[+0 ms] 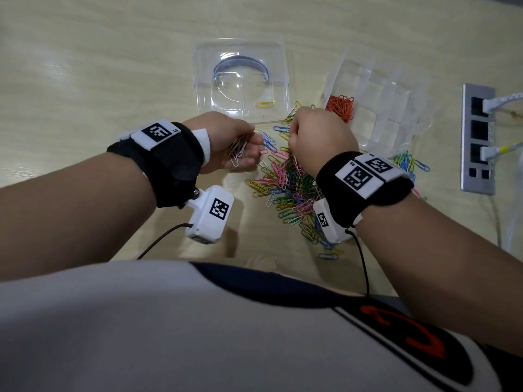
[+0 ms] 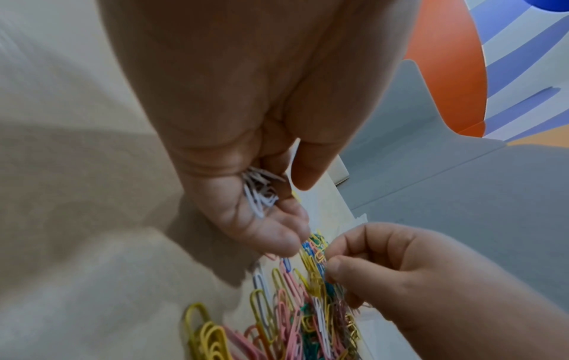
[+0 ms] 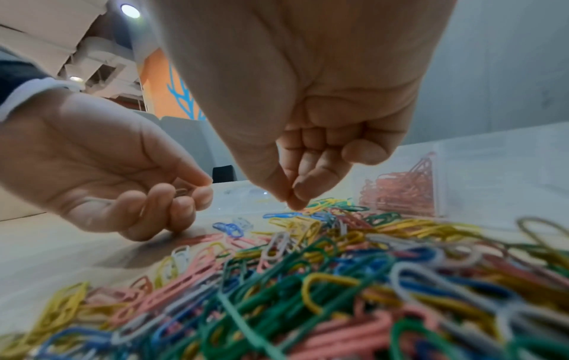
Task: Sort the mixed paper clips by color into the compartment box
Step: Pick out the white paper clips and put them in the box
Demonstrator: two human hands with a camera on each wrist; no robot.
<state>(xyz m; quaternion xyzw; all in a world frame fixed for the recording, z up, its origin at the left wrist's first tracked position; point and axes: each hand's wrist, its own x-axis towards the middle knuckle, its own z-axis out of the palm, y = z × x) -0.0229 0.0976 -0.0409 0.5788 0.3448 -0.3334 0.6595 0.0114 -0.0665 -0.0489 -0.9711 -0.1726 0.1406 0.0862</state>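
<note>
A mixed pile of coloured paper clips [image 1: 291, 193] lies on the table in front of me. My left hand [image 1: 254, 140], palm up at the pile's left edge, cups a bunch of white clips [image 1: 237, 149] in curled fingers; the left wrist view shows the white clips [image 2: 258, 194] in the palm. My right hand [image 1: 291, 134] has thumb and forefinger pinched together on a clip at the pile's far edge [image 3: 292, 202]; that clip's colour is hidden. The clear compartment box [image 1: 376, 89] stands to the right, with orange clips [image 1: 339, 106] in its near-left compartment.
A clear plastic lid [image 1: 240, 46] lies beyond the hands with one yellow clip [image 1: 265, 104] on it. A grey socket strip [image 1: 478, 137] with plugged cables sits at the right. A few clips [image 1: 410, 162] lie scattered right of my wrist.
</note>
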